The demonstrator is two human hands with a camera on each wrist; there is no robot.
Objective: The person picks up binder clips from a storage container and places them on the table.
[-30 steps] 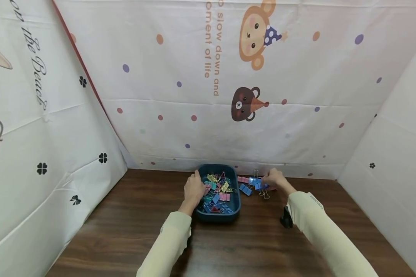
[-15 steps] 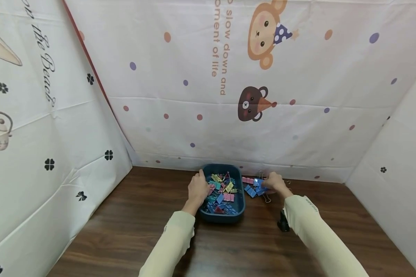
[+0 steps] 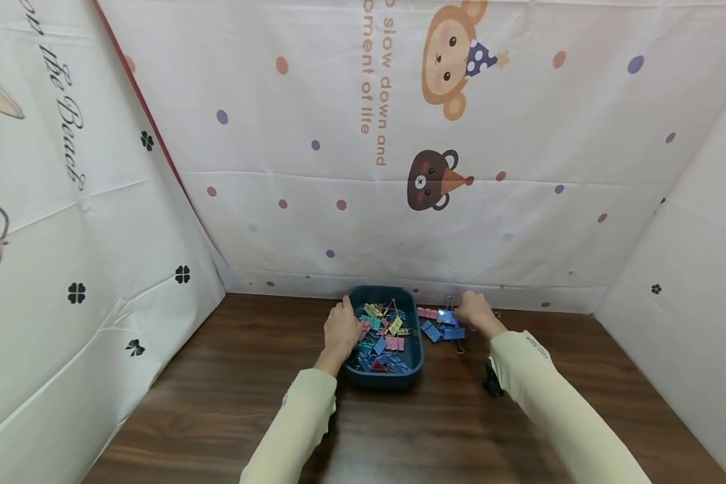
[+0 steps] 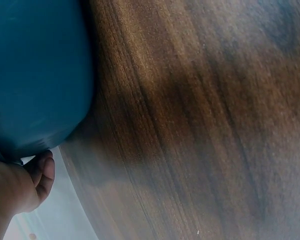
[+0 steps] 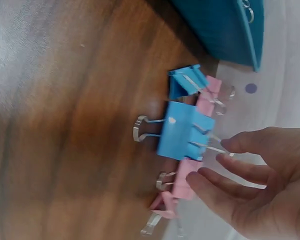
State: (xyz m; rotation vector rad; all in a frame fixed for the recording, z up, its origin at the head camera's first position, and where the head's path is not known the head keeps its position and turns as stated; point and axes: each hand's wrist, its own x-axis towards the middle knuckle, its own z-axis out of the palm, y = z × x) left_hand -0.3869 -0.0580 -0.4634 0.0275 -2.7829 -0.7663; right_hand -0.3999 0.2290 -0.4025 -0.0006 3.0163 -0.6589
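My left hand [image 3: 341,331] grips the left rim of a dark teal plastic box [image 3: 380,381]; in the left wrist view, curled fingers [image 4: 45,172] show at the box's corner. Many coloured binder clips [image 3: 393,343] lie inside. To the box's right, my right hand [image 3: 475,312] reaches down over a small group of clips. The right wrist view has its thumb and index finger at the wire handle of a large blue binder clip [image 5: 177,131], pinching it. Beside that sit another blue clip [image 5: 182,82] and pink clips [image 5: 187,179], the lower one close under the other fingertips.
A dark wood-grain table [image 3: 411,437] extends toward me. Behind the box and loose clips hangs a white printed cloth [image 3: 363,235], with more cloth on the left [image 3: 109,269] and right. A black wrist device [image 3: 492,380] shows under my right sleeve.
My right hand has shifted slightly back among the clips, and a blue clip that was under its fingers now lies flat in front. My left hand stays on the box. The head view swayed a little.
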